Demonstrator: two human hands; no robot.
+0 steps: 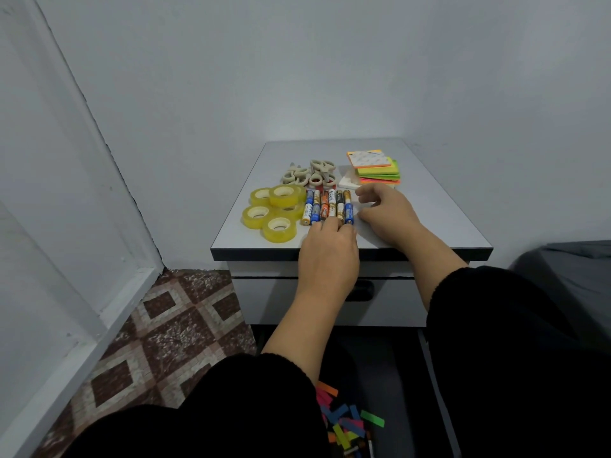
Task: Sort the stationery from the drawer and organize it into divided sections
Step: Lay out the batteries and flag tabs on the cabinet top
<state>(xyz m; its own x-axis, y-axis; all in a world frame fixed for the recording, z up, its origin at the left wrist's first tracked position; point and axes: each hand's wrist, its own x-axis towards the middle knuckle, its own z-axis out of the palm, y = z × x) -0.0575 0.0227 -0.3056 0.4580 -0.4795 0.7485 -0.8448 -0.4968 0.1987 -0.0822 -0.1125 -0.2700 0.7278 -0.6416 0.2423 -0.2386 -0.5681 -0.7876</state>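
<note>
Left hand (pixel 327 249) lies palm down, its fingertips touching the near ends of the batteries (pixel 329 206); whether any is pinched cannot be told. Right hand (pixel 386 209) rests just right of the batteries, fingers loosely curled and holding nothing. Tape rolls (pixel 274 211) lie left of the left hand, pale rings (pixel 309 175) beyond the batteries, sticky notes (pixel 377 166) beyond the right hand. Below the sleeves, coloured strips (pixel 347 421) in a drawer are partly hidden.

On the grey cabinet top (pixel 429 206), a row of batteries (pixel 327 206) is touched at its near ends by the left hand's (pixel 327 256) fingertips. The right hand (pixel 386 213) is rested just right of the batteries, fingers loosely curled. 5 yellow tape rolls (pixel 274 211) are grouped left of the batteries, beige scissors (pixel 309 175) and sticky notes (pixel 375 166) behind them.
</note>
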